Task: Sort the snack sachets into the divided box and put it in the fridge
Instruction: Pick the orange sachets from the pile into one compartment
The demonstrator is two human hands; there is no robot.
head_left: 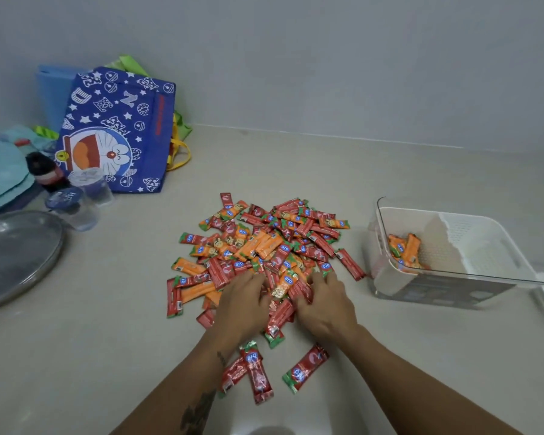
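Our left hand [244, 304] and right hand [322, 304] spread flat on near edge of sachet pile [264, 246], mid counter [390, 356]. Divided box [453, 296] right, few orange sachets [404, 249] in left compartment.

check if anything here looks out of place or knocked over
The clear box sits tilted, tipped toward the pile, with a few orange sachets slid into its low corner. Three red sachets lie apart from the main pile, near the arms. Nothing looks torn or spilled.

Red-orange sachet heap [261, 246] left of near-empty divided box [471, 246]
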